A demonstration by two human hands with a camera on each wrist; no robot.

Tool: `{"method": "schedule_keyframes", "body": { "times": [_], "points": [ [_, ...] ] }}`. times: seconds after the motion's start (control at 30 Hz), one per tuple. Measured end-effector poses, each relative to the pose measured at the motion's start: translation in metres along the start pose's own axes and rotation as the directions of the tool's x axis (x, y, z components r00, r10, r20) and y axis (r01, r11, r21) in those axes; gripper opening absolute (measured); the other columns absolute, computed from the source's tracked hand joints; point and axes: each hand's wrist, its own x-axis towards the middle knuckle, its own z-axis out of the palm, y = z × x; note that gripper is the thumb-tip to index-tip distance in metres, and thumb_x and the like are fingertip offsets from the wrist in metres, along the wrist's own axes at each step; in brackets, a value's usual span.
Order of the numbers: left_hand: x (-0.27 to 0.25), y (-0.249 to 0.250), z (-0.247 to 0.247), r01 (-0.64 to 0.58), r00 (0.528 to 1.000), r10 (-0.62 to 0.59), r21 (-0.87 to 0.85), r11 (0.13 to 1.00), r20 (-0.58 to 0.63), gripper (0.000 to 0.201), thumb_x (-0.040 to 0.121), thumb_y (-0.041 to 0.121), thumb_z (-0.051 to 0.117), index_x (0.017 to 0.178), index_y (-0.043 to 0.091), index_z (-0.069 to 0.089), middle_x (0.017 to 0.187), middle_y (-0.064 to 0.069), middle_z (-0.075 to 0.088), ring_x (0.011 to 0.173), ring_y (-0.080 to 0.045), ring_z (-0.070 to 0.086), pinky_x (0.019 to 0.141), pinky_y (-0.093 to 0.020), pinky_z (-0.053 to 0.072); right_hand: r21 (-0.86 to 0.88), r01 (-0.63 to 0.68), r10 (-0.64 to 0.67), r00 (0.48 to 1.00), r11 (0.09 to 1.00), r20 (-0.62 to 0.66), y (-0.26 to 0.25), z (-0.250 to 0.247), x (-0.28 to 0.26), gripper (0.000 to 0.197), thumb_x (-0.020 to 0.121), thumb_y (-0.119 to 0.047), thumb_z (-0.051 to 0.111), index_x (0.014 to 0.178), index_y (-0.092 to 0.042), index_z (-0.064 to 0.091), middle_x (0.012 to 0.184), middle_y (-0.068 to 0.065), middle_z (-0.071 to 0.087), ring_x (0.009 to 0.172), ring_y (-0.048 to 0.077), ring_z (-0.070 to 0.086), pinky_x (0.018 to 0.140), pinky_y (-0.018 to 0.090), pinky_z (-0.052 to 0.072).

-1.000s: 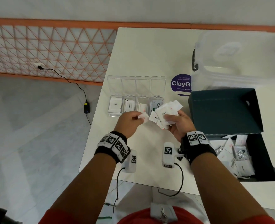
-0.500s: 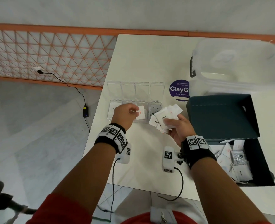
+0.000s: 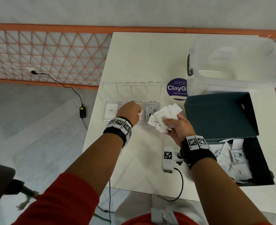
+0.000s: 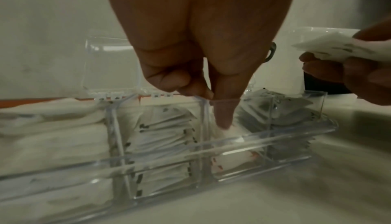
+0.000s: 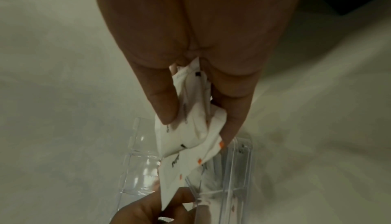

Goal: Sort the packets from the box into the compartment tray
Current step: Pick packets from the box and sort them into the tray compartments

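Note:
The clear compartment tray (image 3: 153,88) stands on the white table with its lids open. Sugar packets (image 3: 111,110) fill its left compartment and grey stevia packets (image 3: 152,111) the right one. My left hand (image 3: 130,113) hovers over the third compartment. Its straight index finger (image 4: 222,117) presses a white red-marked packet (image 4: 230,157) down into that compartment, and the other fingers are curled. My right hand (image 3: 176,127) grips a fanned bunch of white packets (image 3: 164,116) just right of the tray. The dark box (image 3: 255,169) at the right holds more packets (image 3: 236,161).
The box's raised lid (image 3: 220,114) stands behind my right hand. A clear plastic bin (image 3: 234,62) and a purple sticker (image 3: 177,90) lie beyond it. A white tagged device (image 3: 168,159) with a cable sits near the table's front edge. The table's left edge runs close to the tray.
My left hand carried one packet away from the bunch, forward to the tray, and now pushes it into the third compartment. The right hand has kept its bunch and barely moved.

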Motion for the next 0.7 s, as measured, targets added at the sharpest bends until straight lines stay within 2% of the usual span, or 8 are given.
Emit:
{"method": "schedule_keyframes", "body": {
  "times": [0.17, 0.3, 0.4, 0.47, 0.53, 0.63, 0.7],
  "points": [
    [0.001, 0.002, 0.002, -0.022, 1.0, 0.022, 0.115, 0.993, -0.006, 0.02, 0.091, 0.007, 0.057, 0.108, 0.009, 0.067, 0.119, -0.01, 0.05, 0.099, -0.029, 0.059, 0.083, -0.035, 0.05, 0.003, -0.004, 0.004, 1.0, 1.0, 0.003, -0.001, 0.0, 0.004, 0.038, 0.086, 0.008, 0.062, 0.118, -0.009, 0.066, 0.11, 0.014, 0.073, 0.103, 0.036, 0.069, 0.091, 0.053, 0.053],
    [0.003, 0.002, 0.001, -0.03, 0.999, 0.032, 0.106, 0.994, -0.01, 0.023, 0.09, 0.003, 0.055, 0.111, 0.005, 0.064, 0.119, -0.012, 0.049, 0.097, -0.03, 0.059, 0.081, -0.033, 0.048, 0.01, -0.009, 0.009, 1.0, 1.0, 0.013, -0.002, 0.002, 0.005, 0.037, 0.086, 0.008, 0.062, 0.117, -0.01, 0.066, 0.109, 0.013, 0.073, 0.098, 0.032, 0.071, 0.082, 0.047, 0.059],
    [0.0, 0.0, -0.001, -0.036, 0.999, 0.036, -0.001, 0.999, -0.036, 0.028, 0.089, 0.005, 0.053, 0.116, 0.007, 0.059, 0.118, -0.011, 0.05, 0.099, -0.03, 0.056, 0.082, -0.035, 0.045, 0.005, -0.011, 0.011, 1.0, 1.0, 0.022, -0.003, 0.004, 0.005, 0.035, 0.085, 0.009, 0.062, 0.113, -0.012, 0.068, 0.104, 0.012, 0.075, 0.091, 0.029, 0.073, 0.068, 0.038, 0.06],
    [-0.005, -0.003, -0.004, -0.03, 0.996, 0.023, -0.076, 0.997, -0.09, 0.028, 0.089, 0.007, 0.051, 0.116, 0.01, 0.059, 0.115, -0.007, 0.052, 0.097, -0.028, 0.056, 0.079, -0.033, 0.045, -0.007, -0.013, 0.013, 1.0, 1.0, 0.021, -0.003, 0.005, 0.006, 0.034, 0.085, 0.009, 0.063, 0.112, -0.011, 0.068, 0.104, 0.012, 0.075, 0.092, 0.03, 0.073, 0.066, 0.036, 0.059],
    [-0.012, -0.006, -0.009, -0.027, 0.985, -0.005, -0.183, 0.983, -0.171, 0.025, 0.089, 0.011, 0.051, 0.112, 0.014, 0.061, 0.104, -0.001, 0.053, 0.091, -0.023, 0.056, 0.076, -0.03, 0.045, -0.022, -0.013, 0.013, 1.0, 1.0, 0.016, -0.003, 0.009, 0.005, 0.033, 0.084, 0.008, 0.065, 0.112, -0.011, 0.068, 0.105, 0.012, 0.074, 0.092, 0.03, 0.073, 0.067, 0.037, 0.059],
    [-0.025, -0.004, -0.018, -0.076, 0.972, -0.032, -0.439, 0.895, -0.234, 0.016, 0.087, 0.028, 0.062, 0.102, 0.022, 0.063, 0.089, 0.007, 0.056, 0.079, -0.012, 0.056, 0.071, -0.025, 0.046, -0.033, -0.005, 0.005, 1.0, 0.999, 0.025, -0.002, 0.017, 0.004, 0.033, 0.083, 0.01, 0.065, 0.111, -0.009, 0.068, 0.1, 0.011, 0.074, 0.088, 0.029, 0.072, 0.061, 0.033, 0.057],
    [-0.034, 0.0, -0.022, -0.07, 0.985, -0.029, -0.554, 0.83, -0.169, 0.022, 0.081, 0.042, 0.069, 0.099, 0.03, 0.063, 0.087, 0.013, 0.06, 0.077, -0.001, 0.057, 0.067, -0.018, 0.044, -0.042, 0.007, -0.005, 0.998, 0.999, 0.058, 0.001, 0.025, 0.003, 0.034, 0.083, 0.01, 0.065, 0.112, -0.008, 0.067, 0.101, 0.012, 0.073, 0.088, 0.029, 0.071, 0.066, 0.036, 0.057]
  ]
}}
